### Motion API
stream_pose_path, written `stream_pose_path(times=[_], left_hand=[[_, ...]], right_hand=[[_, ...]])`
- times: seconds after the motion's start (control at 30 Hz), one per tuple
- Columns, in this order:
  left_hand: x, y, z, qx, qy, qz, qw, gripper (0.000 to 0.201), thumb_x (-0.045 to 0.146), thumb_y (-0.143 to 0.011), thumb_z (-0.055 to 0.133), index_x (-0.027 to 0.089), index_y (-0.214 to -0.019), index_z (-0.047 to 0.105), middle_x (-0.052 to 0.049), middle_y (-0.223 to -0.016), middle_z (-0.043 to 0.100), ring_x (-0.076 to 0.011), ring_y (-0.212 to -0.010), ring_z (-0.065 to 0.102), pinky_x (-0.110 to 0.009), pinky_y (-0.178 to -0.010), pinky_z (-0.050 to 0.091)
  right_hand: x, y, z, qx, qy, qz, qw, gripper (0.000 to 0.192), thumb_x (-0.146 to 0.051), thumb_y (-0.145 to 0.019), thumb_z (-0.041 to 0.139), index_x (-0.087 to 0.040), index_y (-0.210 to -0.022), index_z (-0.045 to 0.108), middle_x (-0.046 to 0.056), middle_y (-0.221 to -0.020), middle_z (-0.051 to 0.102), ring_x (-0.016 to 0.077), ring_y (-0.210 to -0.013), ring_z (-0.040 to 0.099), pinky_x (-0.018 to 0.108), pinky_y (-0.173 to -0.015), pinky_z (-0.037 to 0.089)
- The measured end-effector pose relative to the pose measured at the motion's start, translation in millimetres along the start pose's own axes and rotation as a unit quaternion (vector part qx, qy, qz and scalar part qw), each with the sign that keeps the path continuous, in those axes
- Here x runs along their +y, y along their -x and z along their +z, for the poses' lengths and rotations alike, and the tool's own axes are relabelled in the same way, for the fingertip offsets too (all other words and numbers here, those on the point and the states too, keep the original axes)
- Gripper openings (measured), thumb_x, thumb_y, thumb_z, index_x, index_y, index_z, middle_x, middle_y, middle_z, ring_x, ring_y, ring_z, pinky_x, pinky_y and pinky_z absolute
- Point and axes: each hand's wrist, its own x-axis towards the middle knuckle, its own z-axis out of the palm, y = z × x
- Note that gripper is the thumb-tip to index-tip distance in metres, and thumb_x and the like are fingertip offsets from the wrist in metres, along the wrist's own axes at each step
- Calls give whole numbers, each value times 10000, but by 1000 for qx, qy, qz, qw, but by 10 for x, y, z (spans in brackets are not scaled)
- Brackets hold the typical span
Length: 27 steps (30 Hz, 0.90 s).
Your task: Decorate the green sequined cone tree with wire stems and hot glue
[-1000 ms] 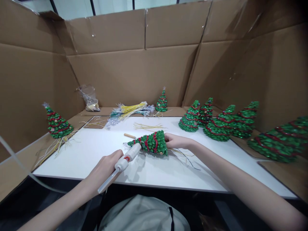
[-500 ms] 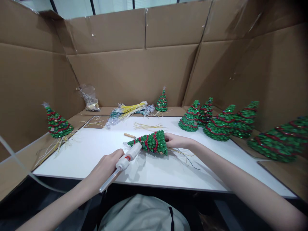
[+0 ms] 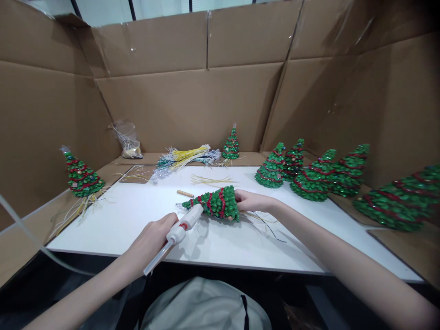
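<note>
My left hand [image 3: 161, 231] is closed round a white glue gun [image 3: 184, 224], with a clear glue stick [image 3: 158, 257] poking out of its back end. The gun's nozzle end is at a small green Christmas tree [image 3: 220, 205] with red garland, and hides part of its upper half. This tree lies on its side above the white board, tip to the left. My right hand [image 3: 245, 200] grips it at the base; the fingertips are hidden inside or behind the base. Thin wires [image 3: 263, 221] trail from the base to the right.
On the white board [image 3: 113, 222] lie a wooden stick [image 3: 185, 193] and loose yellow wires [image 3: 209, 179]. Bundled wires [image 3: 189, 157] and a plastic bag [image 3: 127, 142] are at the back. Another decorated tree [image 3: 82, 176] stands left; several more trees [image 3: 311, 178] stand right. Cardboard walls [image 3: 240, 105] surround the board.
Almost nothing differs. The glue gun and my left hand have shifted very slightly to the right; the tree and my right hand stay in place.
</note>
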Motion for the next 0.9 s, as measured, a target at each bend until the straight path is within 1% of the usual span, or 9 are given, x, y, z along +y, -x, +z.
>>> stream_pose_path(times=[0.1, 0.23, 0.43, 0.57, 0.7, 0.9], left_hand=[[14, 9, -20, -3, -2, -3, 1000, 78, 200, -804, 420, 205, -754, 360, 32, -719, 497, -118, -595, 452, -221, -546, 252], [18, 9, -24, 0, 2, -4, 1000, 81, 198, -809, 418, 204, -751, 362, 33, -722, 499, -114, -594, 452, -219, -549, 255], [4, -7, 1, 4, 3, -6, 1000, 77, 200, -814, 416, 206, -756, 365, 34, -721, 495, -116, -602, 458, -218, -551, 251], [67, -1, -47, -15, -2, -5, 1000, 54, 203, -810, 403, 205, -767, 371, 24, -724, 493, -123, -598, 452, -221, -548, 255], [127, 11, -104, -32, 2, -7, 999, 41, 204, -808, 387, 204, -770, 374, 16, -727, 488, -129, -598, 450, -222, -549, 272], [121, 35, -129, -35, -3, -18, 999, 41, 199, -805, 389, 204, -769, 370, 14, -741, 492, -133, -618, 467, -223, -564, 291]], right_hand=[[-19, 4, 3, -2, 5, -5, 1000, 285, -216, -729, 562, -121, -987, 637, 65, -1031, 667, 243, -1047, 554, 385, -936, 417], [-18, 4, 4, -2, 3, -3, 1000, 321, -226, -736, 560, -119, -1033, 621, 66, -1025, 667, 242, -1044, 556, 390, -937, 417], [-11, 5, 1, 0, 7, 0, 1000, 337, -223, -733, 560, -116, -1047, 615, 68, -1011, 669, 246, -1054, 550, 397, -951, 403], [-16, 3, 2, 1, 7, -3, 1000, 371, -225, -732, 563, -121, -1085, 599, 69, -1039, 663, 240, -1032, 561, 396, -938, 414], [-17, 5, 5, 0, 1, 2, 1000, 356, -238, -732, 570, -121, -1066, 610, 69, -1041, 662, 240, -1022, 565, 386, -915, 433], [-11, 8, 4, -7, -2, -9, 1000, 301, -244, -741, 564, -124, -1008, 633, 67, -1044, 660, 238, -1023, 564, 383, -929, 421]])
